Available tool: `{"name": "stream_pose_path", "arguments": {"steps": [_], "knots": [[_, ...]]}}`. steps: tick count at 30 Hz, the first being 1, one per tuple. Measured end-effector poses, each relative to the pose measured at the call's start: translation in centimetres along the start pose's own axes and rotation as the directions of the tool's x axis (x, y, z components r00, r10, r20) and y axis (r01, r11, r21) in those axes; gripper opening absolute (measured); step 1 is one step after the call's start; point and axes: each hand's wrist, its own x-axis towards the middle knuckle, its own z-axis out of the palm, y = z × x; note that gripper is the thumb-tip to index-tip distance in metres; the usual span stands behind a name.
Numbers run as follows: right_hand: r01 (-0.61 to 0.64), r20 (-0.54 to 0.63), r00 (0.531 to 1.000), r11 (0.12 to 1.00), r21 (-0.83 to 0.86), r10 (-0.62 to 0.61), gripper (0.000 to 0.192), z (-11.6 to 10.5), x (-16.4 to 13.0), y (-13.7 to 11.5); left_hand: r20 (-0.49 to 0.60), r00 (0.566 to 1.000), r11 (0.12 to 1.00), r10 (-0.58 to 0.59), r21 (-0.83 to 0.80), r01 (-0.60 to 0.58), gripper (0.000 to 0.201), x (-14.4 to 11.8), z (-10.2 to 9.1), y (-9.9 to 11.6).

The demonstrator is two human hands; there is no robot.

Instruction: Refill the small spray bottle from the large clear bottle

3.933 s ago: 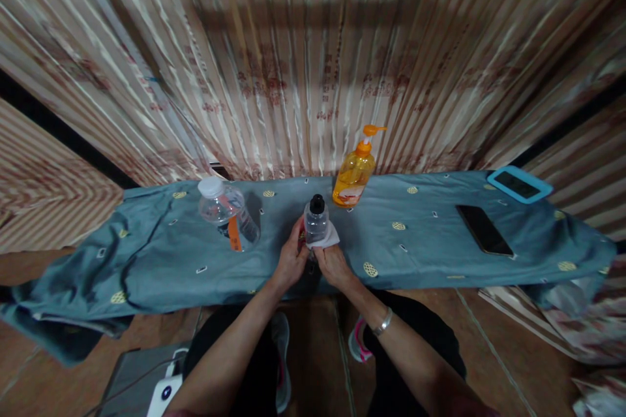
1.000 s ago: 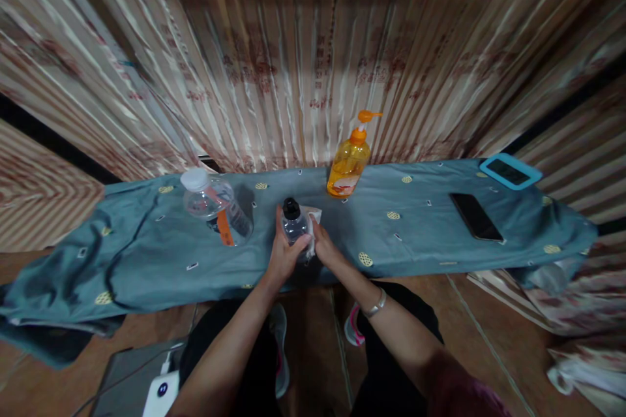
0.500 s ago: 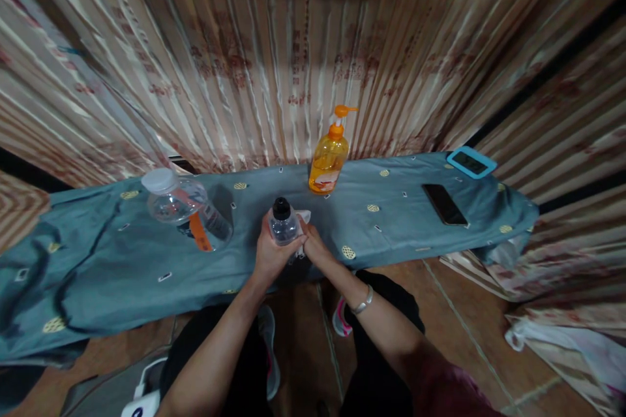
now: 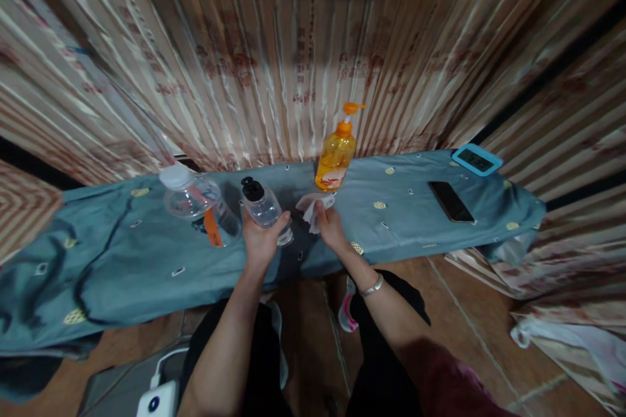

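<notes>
My left hand (image 4: 259,240) grips a small clear bottle with a black cap (image 4: 264,207), tilted to the left just above the blue-grey cloth (image 4: 122,254). Beside it, my right hand (image 4: 328,224) holds a crumpled white tissue (image 4: 311,205) down on the cloth, just in front of an orange pump bottle (image 4: 336,156). A larger clear bottle with a white cap and an orange label strip (image 4: 198,201) stands left of my left hand, close to the small bottle.
A black phone (image 4: 450,201) lies on the cloth to the right, with a device in a blue case (image 4: 476,159) at the far right end. Striped curtains hang behind. A white power bank (image 4: 157,399) lies on the floor near my legs.
My hands have come apart: the left has carried the small bottle left towards the large bottle, and the right has moved the tissue away from it towards the pump bottle.
</notes>
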Motion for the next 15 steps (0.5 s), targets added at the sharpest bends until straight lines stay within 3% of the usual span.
{"name": "stream_pose_path", "arguments": {"steps": [5, 10, 15], "knots": [[0.18, 0.137, 0.979, 0.958, -0.225, -0.152, 0.048, 3.1, -1.8, 0.0, -0.088, 0.996, 0.999, 0.031, -0.01, -0.032, 0.051, 1.5, -1.5, 0.9], [0.261, 0.236, 0.956, 0.88, -0.397, -0.177, 0.05, 6.8, -2.7, -0.3, -0.105, 0.994, 0.999, 0.025, -0.032, -0.028, 0.056, 1.9, -2.0, 1.1], [0.385, 0.356, 0.905, 0.807, -0.447, -0.234, 0.053, 10.1, -2.7, -1.3, -0.104, 0.995, 0.999, 0.008, -0.042, -0.012, 0.055, 2.0, -1.8, 0.9]]}}
